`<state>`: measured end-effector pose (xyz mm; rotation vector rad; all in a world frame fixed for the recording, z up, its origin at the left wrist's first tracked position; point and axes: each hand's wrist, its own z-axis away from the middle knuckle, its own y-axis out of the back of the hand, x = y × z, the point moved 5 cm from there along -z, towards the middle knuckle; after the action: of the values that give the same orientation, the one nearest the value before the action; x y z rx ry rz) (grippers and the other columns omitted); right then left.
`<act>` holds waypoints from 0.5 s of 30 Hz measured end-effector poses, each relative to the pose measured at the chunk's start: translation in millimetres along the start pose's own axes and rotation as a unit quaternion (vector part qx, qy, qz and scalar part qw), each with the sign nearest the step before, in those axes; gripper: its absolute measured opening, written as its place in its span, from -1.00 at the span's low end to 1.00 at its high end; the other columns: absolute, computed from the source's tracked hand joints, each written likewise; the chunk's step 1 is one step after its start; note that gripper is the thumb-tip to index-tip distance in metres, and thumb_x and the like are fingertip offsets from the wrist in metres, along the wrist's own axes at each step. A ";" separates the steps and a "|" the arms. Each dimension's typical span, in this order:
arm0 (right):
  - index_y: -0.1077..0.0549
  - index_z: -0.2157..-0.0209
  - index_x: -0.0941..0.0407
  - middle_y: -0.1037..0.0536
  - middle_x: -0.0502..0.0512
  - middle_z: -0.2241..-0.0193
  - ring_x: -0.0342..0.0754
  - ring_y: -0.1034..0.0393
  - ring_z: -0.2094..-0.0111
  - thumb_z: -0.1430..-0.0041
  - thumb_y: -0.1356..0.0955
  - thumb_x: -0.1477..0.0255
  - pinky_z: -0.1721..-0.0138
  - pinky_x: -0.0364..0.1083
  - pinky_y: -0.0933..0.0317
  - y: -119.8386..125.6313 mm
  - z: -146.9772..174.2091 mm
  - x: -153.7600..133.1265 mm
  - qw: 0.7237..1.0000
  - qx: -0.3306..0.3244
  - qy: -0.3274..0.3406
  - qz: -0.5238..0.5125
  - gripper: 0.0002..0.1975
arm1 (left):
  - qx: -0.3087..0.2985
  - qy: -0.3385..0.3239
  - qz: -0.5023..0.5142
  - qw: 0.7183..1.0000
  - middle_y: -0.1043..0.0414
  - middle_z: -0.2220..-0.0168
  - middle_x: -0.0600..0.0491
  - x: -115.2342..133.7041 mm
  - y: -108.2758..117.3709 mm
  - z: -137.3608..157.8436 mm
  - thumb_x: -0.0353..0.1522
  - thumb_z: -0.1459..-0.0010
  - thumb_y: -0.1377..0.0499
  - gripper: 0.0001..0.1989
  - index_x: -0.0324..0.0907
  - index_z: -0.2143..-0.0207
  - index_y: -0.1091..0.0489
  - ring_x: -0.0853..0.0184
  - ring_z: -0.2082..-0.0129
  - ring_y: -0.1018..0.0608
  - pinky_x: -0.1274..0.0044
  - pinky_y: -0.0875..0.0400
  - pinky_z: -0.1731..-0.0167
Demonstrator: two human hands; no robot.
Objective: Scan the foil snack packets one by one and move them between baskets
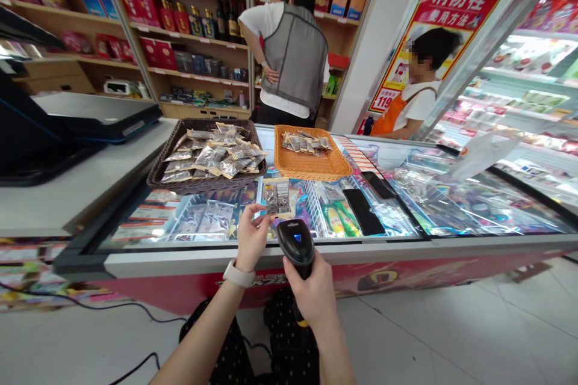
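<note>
My right hand (316,295) is wrapped round the handle of a black barcode scanner (295,246), whose head points away from me over the freezer's front edge. In a pinch at its lower left, my left hand (253,234), with a white band on the wrist, holds a small clear packet (277,197) of dark pieces. That packet is just beyond the scanner's head, above the glass. Similar packets fill a dark brown wicker basket (156,171) behind it to the left. A smaller group lies in an orange wicker basket (311,165) to the right.
Beneath the baskets is a glass-topped chest freezer (180,261). Two dark phones (363,212) lie on its glass. A grey counter (81,186) with black equipment stands left. Two people (295,54) are beyond the freezer. A cable (112,307) runs across the floor.
</note>
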<state>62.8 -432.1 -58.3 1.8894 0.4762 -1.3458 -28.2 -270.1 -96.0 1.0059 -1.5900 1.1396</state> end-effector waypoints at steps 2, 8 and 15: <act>-0.60 0.21 0.18 -0.71 0.23 0.36 0.19 -0.62 0.31 -0.10 -0.41 0.26 0.22 -0.02 -0.40 0.5 0.2 0.3 1.000 0.004 -0.003 0.000 -0.69 | -0.001 0.005 0.009 1.000 -0.38 0.16 0.05 -2.0 -0.9 1.5 -0.30 -0.01 -0.32 -0.70 -0.12 0.23 -0.31 0.26 0.22 -0.64 0.41 -0.55 0.11; -0.62 0.24 0.18 -0.71 0.24 0.35 0.24 -0.61 0.27 -0.10 -0.42 0.19 0.26 -0.02 -0.38 5.5 -1.0 1.4 0.999 0.038 -0.016 -0.033 -0.65 | 0.087 -0.027 0.010 0.996 -0.48 0.19 0.02 20.1 17.3 -8.4 -0.24 0.04 -0.35 -0.72 -0.13 0.33 -0.36 0.28 0.28 -0.61 0.41 -0.57 0.16; -0.64 0.32 0.20 -0.69 0.23 0.42 0.19 -0.56 0.37 -0.07 -0.43 0.19 0.32 -0.03 -0.35 -1.6 -4.2 6.9 0.997 0.017 -0.014 -0.077 -0.66 | 0.201 -0.153 -0.083 0.964 -0.54 0.38 0.01 125.2 86.1 -124.0 -0.33 0.10 -0.30 -0.63 -0.23 0.18 -0.58 0.26 0.34 -0.58 0.43 -0.52 0.18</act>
<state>67.0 -428.8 -64.6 1.8900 0.5983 -1.4865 -115.7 -143.0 25.0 1.6173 -1.4995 1.2637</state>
